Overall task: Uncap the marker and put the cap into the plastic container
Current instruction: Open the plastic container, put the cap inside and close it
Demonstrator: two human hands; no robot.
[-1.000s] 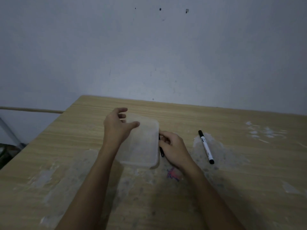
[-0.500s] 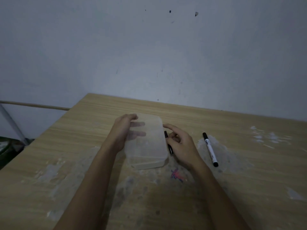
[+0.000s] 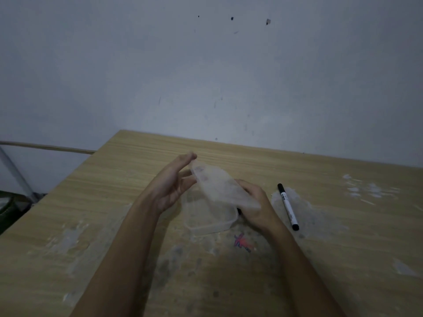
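Lid point(image 3: 219, 186) now off the plastic container point(image 3: 210, 216) and tilted above it, where half a second ago it sat shut; left hand point(image 3: 174, 184), fingers spread and loose, steadies its far edge, while right hand point(image 3: 254, 202) pinches its near-right edge, a dark object partly hidden beneath that hand, just right of the container. Container open on the table point(image 3: 114, 202); a capped marker point(image 3: 288, 205) lies untouched, further right of it. Judged: only the opening is done — uncapping and dropping the cap in remain.
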